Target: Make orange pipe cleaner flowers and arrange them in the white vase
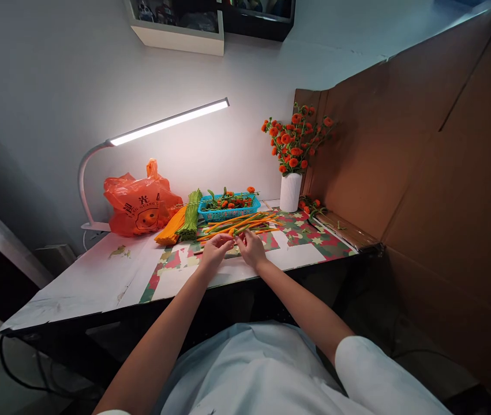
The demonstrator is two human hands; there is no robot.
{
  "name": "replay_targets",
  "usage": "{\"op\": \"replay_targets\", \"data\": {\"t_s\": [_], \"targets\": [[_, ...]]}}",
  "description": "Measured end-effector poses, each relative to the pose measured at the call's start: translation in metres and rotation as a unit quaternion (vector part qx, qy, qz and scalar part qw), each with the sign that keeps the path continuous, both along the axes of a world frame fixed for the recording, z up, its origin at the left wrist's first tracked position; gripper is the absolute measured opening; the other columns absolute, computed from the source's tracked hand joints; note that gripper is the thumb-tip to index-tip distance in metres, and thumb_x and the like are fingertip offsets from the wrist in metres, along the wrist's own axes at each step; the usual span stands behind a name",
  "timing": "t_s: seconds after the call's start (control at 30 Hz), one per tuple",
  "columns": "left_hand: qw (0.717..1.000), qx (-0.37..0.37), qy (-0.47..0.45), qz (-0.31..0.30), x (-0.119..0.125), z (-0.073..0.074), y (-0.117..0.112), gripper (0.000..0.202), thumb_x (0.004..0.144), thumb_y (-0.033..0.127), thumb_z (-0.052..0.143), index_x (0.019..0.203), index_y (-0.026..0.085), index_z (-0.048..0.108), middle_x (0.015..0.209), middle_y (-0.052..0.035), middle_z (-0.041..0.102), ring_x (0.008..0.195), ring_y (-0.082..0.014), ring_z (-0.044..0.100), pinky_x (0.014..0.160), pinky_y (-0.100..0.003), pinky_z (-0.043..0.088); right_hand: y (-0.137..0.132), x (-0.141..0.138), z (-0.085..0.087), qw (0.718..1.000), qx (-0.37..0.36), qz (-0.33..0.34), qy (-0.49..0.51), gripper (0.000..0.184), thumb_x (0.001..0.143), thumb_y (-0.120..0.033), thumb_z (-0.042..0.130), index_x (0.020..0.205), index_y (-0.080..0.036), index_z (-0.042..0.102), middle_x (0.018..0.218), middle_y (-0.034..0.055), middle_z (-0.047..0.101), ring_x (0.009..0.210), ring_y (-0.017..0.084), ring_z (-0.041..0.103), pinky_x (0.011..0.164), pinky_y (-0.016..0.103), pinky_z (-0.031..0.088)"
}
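Note:
My left hand (217, 249) and my right hand (250, 248) meet close together over the front of the table, fingers pinched. Between their fingertips is a small green and orange pipe-cleaner piece (235, 232); its exact shape is too small to make out. Just behind my hands lie loose orange and green pipe cleaners (245, 222), spread sideways. To their left rest a thick bundle of orange pipe cleaners (171, 227) and a bundle of green pipe cleaners (191, 216). A blue basket (210, 215) behind holds small orange flowers with green stems.
A white ribbed vase (291, 193) with orange flowers (293, 138) stands at the back right, near a cardboard wall (401, 144). An orange plastic bag (143, 202) sits at the back left under a lit desk lamp (169, 122). More flowers (311, 205) lie by the vase.

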State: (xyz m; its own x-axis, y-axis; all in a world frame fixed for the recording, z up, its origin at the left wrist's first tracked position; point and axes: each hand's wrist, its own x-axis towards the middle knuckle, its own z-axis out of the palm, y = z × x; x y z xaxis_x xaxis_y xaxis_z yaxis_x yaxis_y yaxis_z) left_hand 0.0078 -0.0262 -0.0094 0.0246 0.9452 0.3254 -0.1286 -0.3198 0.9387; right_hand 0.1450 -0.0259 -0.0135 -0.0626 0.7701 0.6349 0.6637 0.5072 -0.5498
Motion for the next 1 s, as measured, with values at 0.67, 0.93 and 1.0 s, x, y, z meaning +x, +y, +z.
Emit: {"op": "replay_targets", "data": {"t_s": [0.67,0.93,1.0], "targets": [[0.978,0.105,0.155,0.092,-0.0069,-0.008,0.0062,0.028,0.069,0.045,0.071,0.071,0.017,0.066,0.071,-0.0042,0.067,0.068,-0.0177,0.062,0.066,-0.029,0.047,-0.0004,0.0024,-0.0004,0.998,0.022,0.014,-0.055,0.009,0.089,-0.021,0.052,0.089,-0.02,0.06,0.077,0.0012,0.066,0.078,0.017,0.057,0.074,0.029,0.032],[0.974,0.116,0.173,0.091,-0.0055,-0.0062,0.0048,0.027,0.063,0.045,0.075,0.065,0.02,0.066,0.069,-0.0041,0.066,0.066,-0.0189,0.06,0.064,-0.03,0.048,-0.002,-0.0013,0.0003,0.979,-0.011,-0.036,-0.2,0.013,0.091,-0.026,0.049,0.093,-0.017,0.058,0.087,0.0088,0.069,0.083,0.022,0.059,0.077,0.034,0.028],[0.977,0.112,0.163,0.08,-0.0062,-0.0082,0.0064,0.028,0.063,0.045,0.075,0.065,0.019,0.065,0.068,-0.0037,0.066,0.064,-0.0179,0.059,0.062,-0.029,0.047,-0.0032,-0.0014,0.0011,0.972,-0.015,-0.041,-0.229,0.017,0.093,-0.027,0.046,0.093,-0.016,0.059,0.088,0.0108,0.069,0.082,0.023,0.059,0.078,0.035,0.027]]}}
